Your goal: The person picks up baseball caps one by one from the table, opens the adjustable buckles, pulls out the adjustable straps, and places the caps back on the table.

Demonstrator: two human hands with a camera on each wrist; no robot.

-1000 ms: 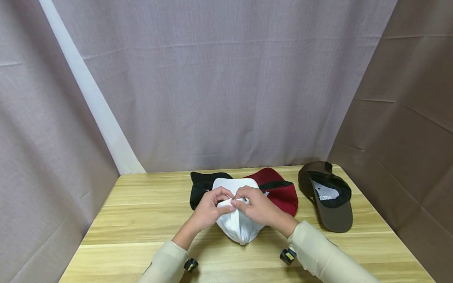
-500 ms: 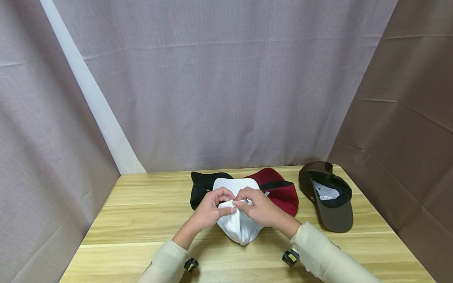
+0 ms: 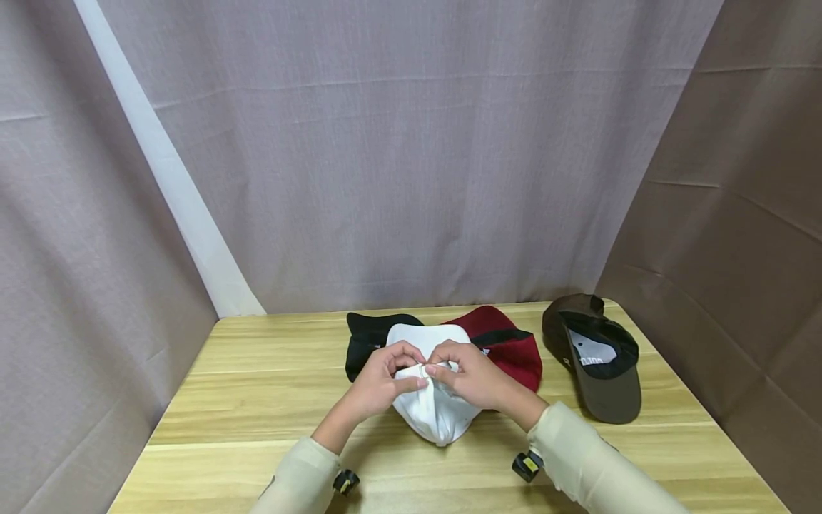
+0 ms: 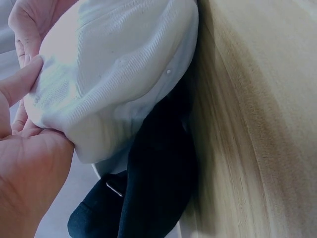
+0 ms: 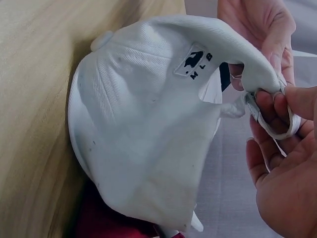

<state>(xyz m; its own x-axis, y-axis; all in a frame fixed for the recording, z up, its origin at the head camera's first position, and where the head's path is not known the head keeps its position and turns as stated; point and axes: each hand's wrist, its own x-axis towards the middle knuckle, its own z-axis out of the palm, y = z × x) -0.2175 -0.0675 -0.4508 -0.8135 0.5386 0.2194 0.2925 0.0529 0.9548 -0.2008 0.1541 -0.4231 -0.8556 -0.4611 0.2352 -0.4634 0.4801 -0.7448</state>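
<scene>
A white baseball cap [image 3: 443,421] sits crown down at mid-table, its brim pointing to the back. My left hand [image 3: 375,385] pinches the cap's rear edge between thumb and fingers. From the other side, my right hand [image 3: 472,375] pinches the cap's strap [image 5: 293,126], which curves in a loop around its fingers in the right wrist view. A small buckle [image 5: 251,105] shows at the strap's side. Both hands' fingertips nearly meet over the opening. An MLB label [image 5: 194,62] is stitched on the cap's back panel.
Behind the white cap, a black cap [image 3: 364,346] lies to the left and a dark red cap [image 3: 516,360] to the right, both partly covered. A brown cap [image 3: 613,396] lies at the right with its inside showing. Curtains [image 3: 411,178] surround the wooden table [image 3: 257,400].
My right hand and wrist have shifted slightly to the right, its thumb sliding a little along the strap. My left hand keeps its grip in the same spot.
</scene>
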